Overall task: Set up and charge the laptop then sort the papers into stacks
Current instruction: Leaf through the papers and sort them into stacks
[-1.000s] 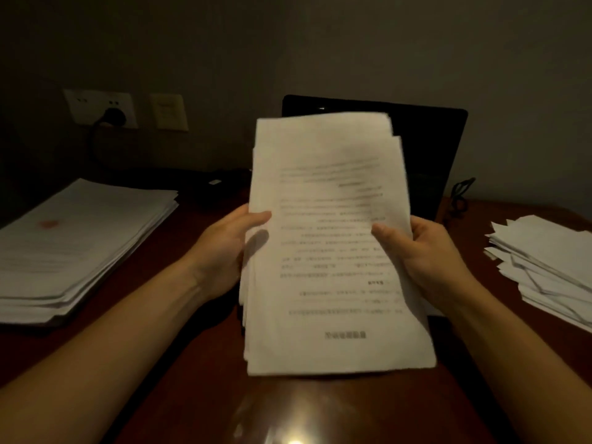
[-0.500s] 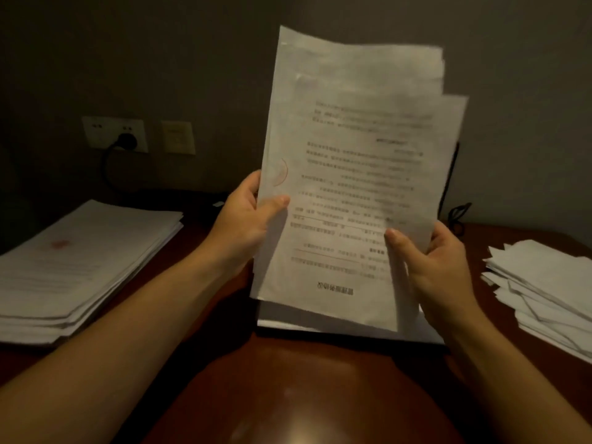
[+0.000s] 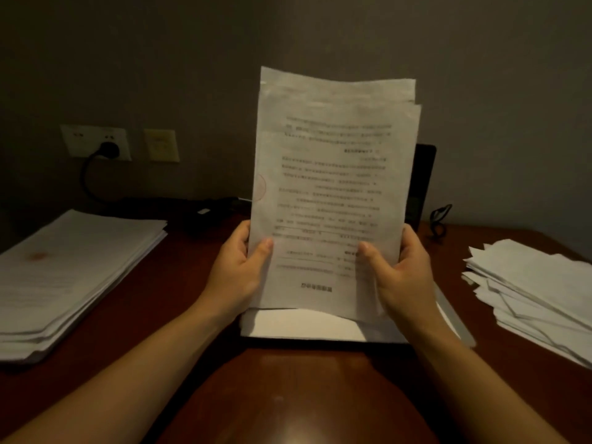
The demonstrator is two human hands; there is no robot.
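Observation:
I hold a bundle of printed papers point(image 3: 333, 187) upright in front of me, its text upside down. My left hand point(image 3: 238, 270) grips its lower left edge and my right hand point(image 3: 398, 274) grips its lower right edge. Under the bundle, more white sheets point(image 3: 304, 325) lie flat on the open laptop's base. The laptop point(image 3: 423, 181) stands behind the bundle, and only the right strip of its dark screen shows. A neat paper stack point(image 3: 70, 270) lies at the left of the desk. A looser paper pile point(image 3: 538, 293) lies at the right.
The dark wooden desk point(image 3: 288, 395) stands against a wall. A black plug sits in the wall socket point(image 3: 96, 144), and its cable point(image 3: 88, 184) runs down to a black charger brick point(image 3: 205, 213) behind the laptop. Black glasses point(image 3: 440, 217) lie at the back right.
Both hands raised the bundle from a tilted, low position to upright, then slid down to grip its bottom corners. The bundle is now squared and lower than half a second ago.

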